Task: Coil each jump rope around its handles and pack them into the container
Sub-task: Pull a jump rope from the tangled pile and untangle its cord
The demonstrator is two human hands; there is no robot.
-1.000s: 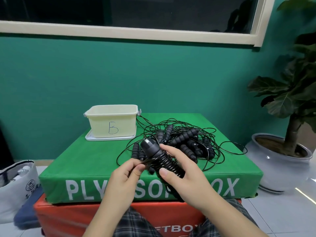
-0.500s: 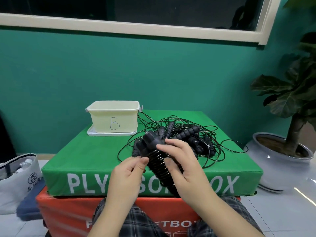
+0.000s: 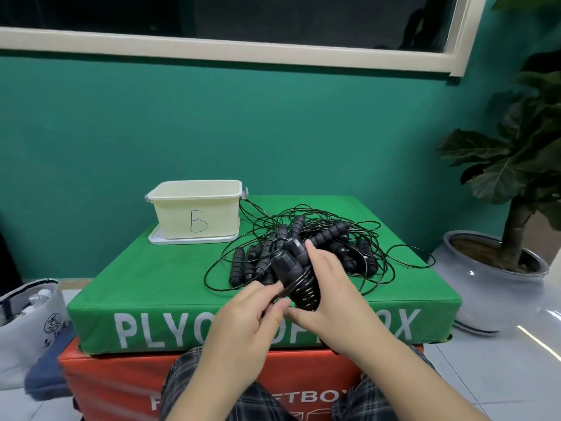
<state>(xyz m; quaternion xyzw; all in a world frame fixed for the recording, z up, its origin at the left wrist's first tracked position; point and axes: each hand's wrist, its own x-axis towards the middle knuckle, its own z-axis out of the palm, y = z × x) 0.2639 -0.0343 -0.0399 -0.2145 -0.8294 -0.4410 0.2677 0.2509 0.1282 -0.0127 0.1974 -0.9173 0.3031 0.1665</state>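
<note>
My right hand (image 3: 329,291) grips a pair of black jump rope handles (image 3: 293,268) with thin black cord coiled round them, held just above the front of the green box. My left hand (image 3: 247,314) pinches the loose end of that cord beside the coil. Behind my hands lies a tangled pile of more black jump ropes (image 3: 331,241), handles and looping cords mixed together. A pale yellow plastic container (image 3: 197,212) marked "B" stands open on its white lid at the back left of the box; what it holds is hidden.
The green plyo box (image 3: 158,268) sits on an orange one (image 3: 115,378). A potted plant in a grey pot (image 3: 491,281) stands at the right. A grey bag (image 3: 27,326) lies on the floor at the left. My knees in plaid trousers show below.
The coiled handles have tipped more upright and risen slightly. My left hand has moved in under the coil and closed its pinch on the cord end.
</note>
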